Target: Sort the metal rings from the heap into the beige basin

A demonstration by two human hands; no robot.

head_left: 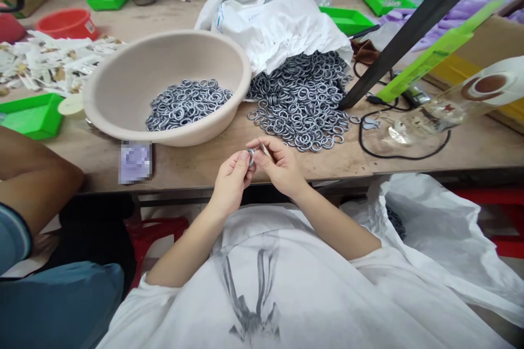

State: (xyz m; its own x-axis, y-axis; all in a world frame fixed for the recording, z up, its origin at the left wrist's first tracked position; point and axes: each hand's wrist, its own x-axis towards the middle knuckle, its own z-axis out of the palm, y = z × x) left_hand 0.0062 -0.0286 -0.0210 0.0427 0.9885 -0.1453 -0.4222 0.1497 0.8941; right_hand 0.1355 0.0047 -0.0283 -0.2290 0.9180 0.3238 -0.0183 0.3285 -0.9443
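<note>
My left hand (232, 181) pinches a small grey ring (251, 157) between thumb and fingers at the table's front edge. Close beside it, my right hand (282, 166) is closed around a thin, pointed tool (267, 151), perhaps a blade; its exact kind I cannot make out. Just beyond my hands, a heap of loose grey rings (307, 103) spills from a white woven sack (282, 24) lying on its side. To the left stands a large beige basin (106, 82) with more grey rings (186, 103) in its bottom.
A dark slanted post (409, 38) rises right of the heap, near a black cable (405, 158) and a clear bottle (434, 120). A person's arm (36, 169) rests at left by a green tray (36, 117). An open white sack (442, 229) stands below the table at right.
</note>
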